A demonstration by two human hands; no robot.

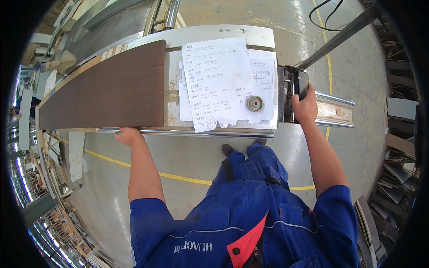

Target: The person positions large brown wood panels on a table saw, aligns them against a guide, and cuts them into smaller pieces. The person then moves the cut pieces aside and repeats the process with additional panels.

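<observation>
My left hand [130,136] is curled at the near edge of a long machine table, by its chrome rail [207,134]; some of its fingers are hidden. Just beyond it a dark brown wood-grain panel [114,90] lies flat, its far edge curved. My right hand [305,106] grips a black metal part [302,85] of the assembly [286,93] at the table's right end, thumb on the near side. Between the hands, handwritten paper sheets [218,77] with torn lower edges lie on the table. A round metal piece [255,103] rests on them.
A grey metal bar [338,38] slants up from the right end. Twin chrome rails [335,123] extend beyond it. Stacked board offcuts [399,181] stand along the right side. Yellow lines [184,179] mark the concrete floor. A black cable [323,20] hangs at upper right.
</observation>
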